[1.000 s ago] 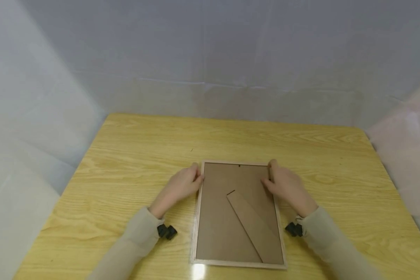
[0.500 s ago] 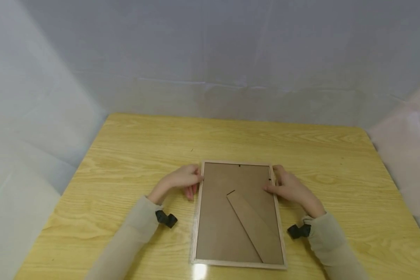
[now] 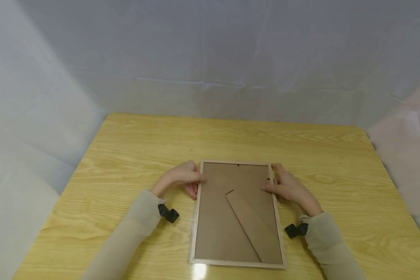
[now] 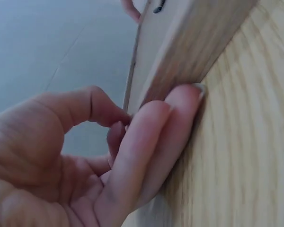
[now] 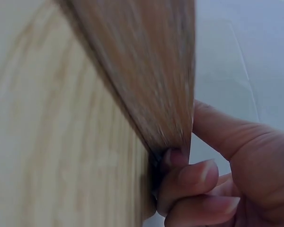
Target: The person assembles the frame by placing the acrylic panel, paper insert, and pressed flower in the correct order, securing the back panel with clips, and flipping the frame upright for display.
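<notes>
A picture frame [image 3: 238,221] lies back side up on the wooden table, its brown backing and slanted stand leg [image 3: 253,227] facing me. At its upper left side my left hand [image 3: 182,177] holds the edge, thumb over the rim and fingers bent against the side. My right hand [image 3: 292,190] grips the upper right side, thumb flat on the backing. In the left wrist view, fingertips [image 4: 182,97] press the frame's wooden side [image 4: 189,45] close to the tabletop. The right wrist view has curled fingers [image 5: 194,175] at the tapering wooden side [image 5: 151,71]. The frame's front is hidden.
Small black tabs [image 3: 268,179] sit on the frame's inner rim. The yellow wood-grain table [image 3: 126,155] ends at a pale sheet wall [image 3: 210,85] behind, with more sheeting on both sides. Black wrist cameras [image 3: 168,213] hang at both cuffs.
My left thumb has come over the left rim while the other fingers dropped along the side. My right hand has shifted slightly outward, uncovering a black tab. The frame has barely moved.
</notes>
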The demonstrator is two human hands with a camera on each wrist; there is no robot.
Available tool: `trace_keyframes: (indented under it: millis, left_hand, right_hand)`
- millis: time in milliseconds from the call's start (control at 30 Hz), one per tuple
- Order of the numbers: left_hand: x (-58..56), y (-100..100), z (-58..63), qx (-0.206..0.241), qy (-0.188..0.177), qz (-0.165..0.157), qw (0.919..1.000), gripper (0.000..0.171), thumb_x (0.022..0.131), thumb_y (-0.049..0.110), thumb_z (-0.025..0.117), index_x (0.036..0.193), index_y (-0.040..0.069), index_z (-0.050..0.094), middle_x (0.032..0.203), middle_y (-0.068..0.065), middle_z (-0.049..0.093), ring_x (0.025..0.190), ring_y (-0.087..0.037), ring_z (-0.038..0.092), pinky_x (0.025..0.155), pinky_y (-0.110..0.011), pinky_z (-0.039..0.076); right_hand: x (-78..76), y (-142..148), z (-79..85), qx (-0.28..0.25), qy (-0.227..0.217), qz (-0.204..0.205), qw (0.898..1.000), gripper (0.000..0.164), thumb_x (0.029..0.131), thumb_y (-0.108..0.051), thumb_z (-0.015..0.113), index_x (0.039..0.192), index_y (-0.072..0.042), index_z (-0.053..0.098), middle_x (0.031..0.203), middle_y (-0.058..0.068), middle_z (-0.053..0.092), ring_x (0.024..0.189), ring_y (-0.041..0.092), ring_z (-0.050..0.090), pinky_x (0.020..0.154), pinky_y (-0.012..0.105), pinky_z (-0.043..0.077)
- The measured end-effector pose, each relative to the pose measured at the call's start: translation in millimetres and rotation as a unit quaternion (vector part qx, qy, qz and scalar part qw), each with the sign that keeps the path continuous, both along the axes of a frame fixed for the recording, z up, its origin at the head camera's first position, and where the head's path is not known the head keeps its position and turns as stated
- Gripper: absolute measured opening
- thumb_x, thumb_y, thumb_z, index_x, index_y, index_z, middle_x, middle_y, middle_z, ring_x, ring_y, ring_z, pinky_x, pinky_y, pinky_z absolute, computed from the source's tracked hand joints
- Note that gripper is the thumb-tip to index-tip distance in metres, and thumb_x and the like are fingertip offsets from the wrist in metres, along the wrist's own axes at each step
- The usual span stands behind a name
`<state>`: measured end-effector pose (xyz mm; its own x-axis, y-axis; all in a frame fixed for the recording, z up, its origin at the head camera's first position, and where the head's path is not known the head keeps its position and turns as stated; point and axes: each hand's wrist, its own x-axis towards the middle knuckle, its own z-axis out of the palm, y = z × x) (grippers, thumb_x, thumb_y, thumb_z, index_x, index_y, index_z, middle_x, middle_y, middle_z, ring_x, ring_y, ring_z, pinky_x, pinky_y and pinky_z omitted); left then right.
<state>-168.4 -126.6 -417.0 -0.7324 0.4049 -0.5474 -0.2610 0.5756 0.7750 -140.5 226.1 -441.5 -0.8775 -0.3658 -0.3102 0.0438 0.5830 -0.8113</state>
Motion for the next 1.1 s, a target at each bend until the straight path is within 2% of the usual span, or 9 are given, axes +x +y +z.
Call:
trace_keyframes:
  millis: [233,367,633,800,900,1000,1100]
  left_hand:
    - [2.2,4,1.6,-0.028,0.016,0.019,0.9993,0.036,0.092,0.015,0.063,0.063,-0.006,0.062,0.052,-0.016,0.061,0.043,-0.024,0.065,0.049,-0.034,0.058]
    - [3.8,6,4.3,-0.063,0.032,0.020,0.9973,0.035,0.090,0.018,0.064,0.063,-0.005,0.062,0.053,-0.016,0.062,0.043,-0.025,0.065,0.047,-0.033,0.058]
    - [8.5,16,7.1,-0.152,0.073,0.023,0.9854,0.038,0.088,0.022,0.066,0.057,-0.001,0.060,0.051,-0.015,0.062,0.041,-0.024,0.064,0.044,-0.033,0.056]
    - [11.2,20,6.7,-0.166,0.080,0.036,0.9822,0.038,0.088,0.022,0.067,0.058,-0.002,0.061,0.051,-0.016,0.062,0.039,-0.023,0.062,0.042,-0.034,0.055]
    - [12.6,23,4.4,-0.170,0.082,0.056,0.9805,0.036,0.086,0.022,0.068,0.058,0.000,0.060,0.050,-0.015,0.061,0.037,-0.024,0.061,0.041,-0.035,0.055]
    - [14.1,26,2.1,-0.182,0.095,0.070,0.9761,0.033,0.084,0.022,0.067,0.058,0.003,0.059,0.048,-0.013,0.059,0.036,-0.023,0.059,0.039,-0.036,0.054]
    - [15.4,29,1.9,-0.203,0.112,0.071,0.9701,0.029,0.082,0.022,0.065,0.060,0.004,0.060,0.047,-0.011,0.058,0.035,-0.022,0.058,0.038,-0.035,0.053]
  right_hand:
    - [0.5,-1,-0.9,-0.004,-0.002,-0.004,1.000,0.097,0.091,-0.034,0.073,0.156,-0.001,0.009,0.066,0.008,0.055,0.044,0.014,0.043,0.040,0.029,0.040]
    - [0.0,-2,-1.6,-0.004,-0.003,-0.007,1.000,0.097,0.090,-0.036,0.073,0.155,-0.002,0.010,0.066,0.007,0.055,0.043,0.014,0.042,0.040,0.029,0.040]
    - [-1.1,-5,-2.0,-0.001,0.000,-0.003,1.000,0.096,0.090,-0.035,0.074,0.155,-0.001,0.011,0.066,0.006,0.054,0.043,0.014,0.043,0.040,0.029,0.040]
    - [-1.7,-5,-2.3,0.001,0.003,-0.004,1.000,0.096,0.090,-0.034,0.074,0.154,0.000,0.012,0.068,0.007,0.056,0.044,0.014,0.044,0.040,0.029,0.040]
    - [-2.0,-4,-2.9,0.003,0.004,-0.005,1.000,0.096,0.090,-0.034,0.074,0.154,-0.001,0.012,0.069,0.008,0.057,0.044,0.014,0.045,0.040,0.030,0.041]
    - [-1.8,-4,-3.6,0.002,0.006,-0.006,1.000,0.095,0.090,-0.033,0.074,0.154,-0.001,0.012,0.069,0.008,0.057,0.044,0.015,0.045,0.040,0.030,0.041]
    - [-1.2,-4,-4.3,0.001,0.005,-0.005,1.000,0.095,0.090,-0.033,0.074,0.154,-0.001,0.012,0.070,0.009,0.058,0.044,0.015,0.045,0.040,0.030,0.041]
